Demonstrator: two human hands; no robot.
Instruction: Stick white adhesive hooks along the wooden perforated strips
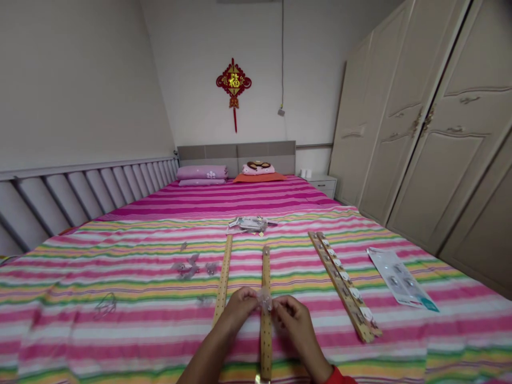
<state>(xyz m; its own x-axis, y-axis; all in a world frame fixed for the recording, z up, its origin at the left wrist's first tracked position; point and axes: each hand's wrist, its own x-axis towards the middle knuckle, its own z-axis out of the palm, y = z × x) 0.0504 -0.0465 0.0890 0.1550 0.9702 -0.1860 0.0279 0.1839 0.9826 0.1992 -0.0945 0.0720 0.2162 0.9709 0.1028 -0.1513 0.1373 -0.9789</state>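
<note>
With the fingers of my left hand (243,304) and right hand (295,316) closed, I pinch a small clear plastic bag (264,298) from both sides, at the lower centre of the frame. It is over a wooden strip (266,341) lying lengthwise on the striped bed (132,349). Left of that lies a second strip (223,277); at centre right, strips with white discs (338,274) lie beside a blister pack (401,280).

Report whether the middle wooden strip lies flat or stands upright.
Lying flat: the middle wooden strip runs lengthwise along the striped cloth, between the left hand and right hand.
</note>
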